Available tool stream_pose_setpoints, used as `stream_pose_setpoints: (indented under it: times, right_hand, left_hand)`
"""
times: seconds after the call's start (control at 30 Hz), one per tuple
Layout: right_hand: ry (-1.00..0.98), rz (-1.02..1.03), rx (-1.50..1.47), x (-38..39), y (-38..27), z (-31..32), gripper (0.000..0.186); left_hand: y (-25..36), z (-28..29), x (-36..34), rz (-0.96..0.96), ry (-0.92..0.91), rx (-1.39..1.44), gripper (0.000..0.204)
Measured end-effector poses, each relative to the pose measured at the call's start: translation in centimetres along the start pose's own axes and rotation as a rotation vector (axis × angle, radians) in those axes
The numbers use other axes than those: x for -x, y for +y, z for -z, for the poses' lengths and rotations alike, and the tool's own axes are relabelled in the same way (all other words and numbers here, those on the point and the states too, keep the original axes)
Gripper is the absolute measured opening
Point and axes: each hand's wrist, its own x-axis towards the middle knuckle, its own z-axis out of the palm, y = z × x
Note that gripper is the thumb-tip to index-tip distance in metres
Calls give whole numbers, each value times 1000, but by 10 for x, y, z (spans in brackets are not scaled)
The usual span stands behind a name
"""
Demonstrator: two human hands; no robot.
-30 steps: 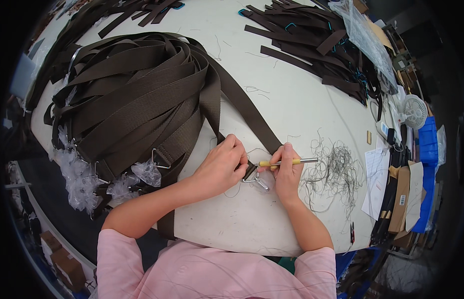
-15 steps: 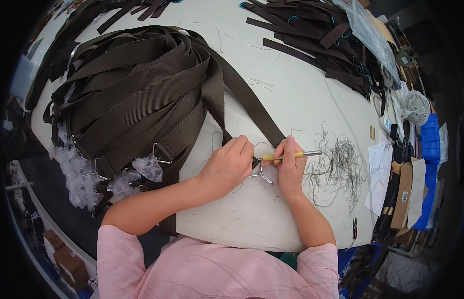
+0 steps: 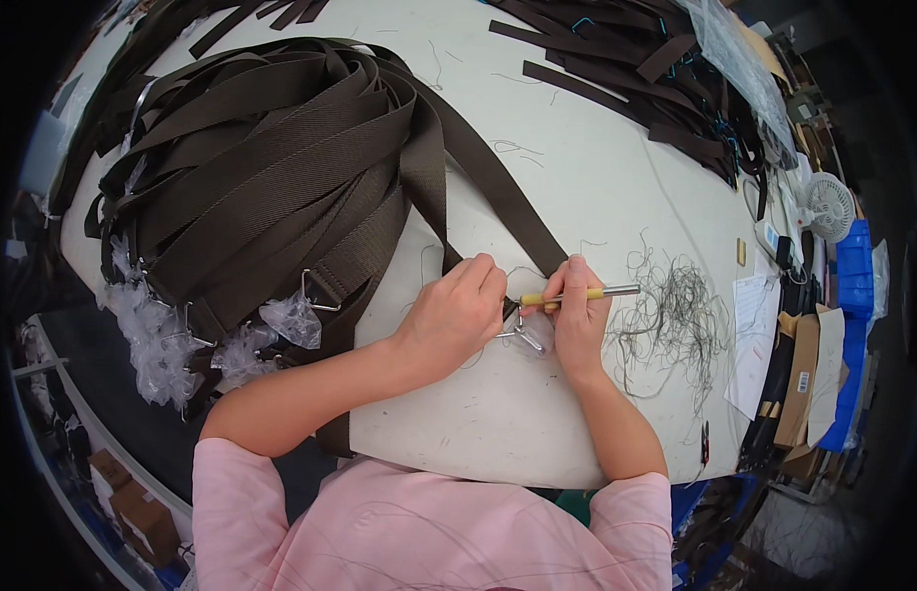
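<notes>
My left hand [image 3: 456, 313] is closed on the end of a dark brown webbing strap [image 3: 493, 182], which runs back in a loop to a big bundle. At its fingertips, a silver metal hook [image 3: 518, 332] with clear plastic round it hangs from the strap end. Between the fingers of my right hand [image 3: 582, 320] is a slim pen-like tool [image 3: 616, 291] with a yellow grip and a metal end. Its other tip points left, close to the strap end; whether it touches cannot be made out.
The strap bundle [image 3: 271, 167], with plastic-wrapped hooks, fills the left side of the white table [image 3: 458, 433]. Right of my hands lies a tangle of loose threads [image 3: 675, 325], with small snips [image 3: 705, 443] nearer me. More straps [image 3: 626, 69] lie far right; a small fan [image 3: 830, 207] stands beyond.
Both hands and the tool sit slightly higher in the picture, while the whole view has shifted a little. The hold on strap and tool looks the same.
</notes>
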Motion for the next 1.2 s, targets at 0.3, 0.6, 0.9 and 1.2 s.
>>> stream_pose_setpoints:
  times: [0.3, 0.6, 0.9, 1.2]
  right_hand:
    - [5, -5, -46, -1, 5, 0, 50]
    - [43, 17, -130, -2, 4, 1, 50]
    - [47, 29, -86, -2, 3, 0, 52]
    - [28, 12, 6, -3, 5, 0, 53]
  left_hand:
    - [1, 2, 0, -23, 5, 0, 20]
    - [1, 2, 1, -54, 4, -66, 20]
    - [0, 1, 2, -82, 24, -95, 20]
    - [-1, 0, 2, -94, 16, -138, 20]
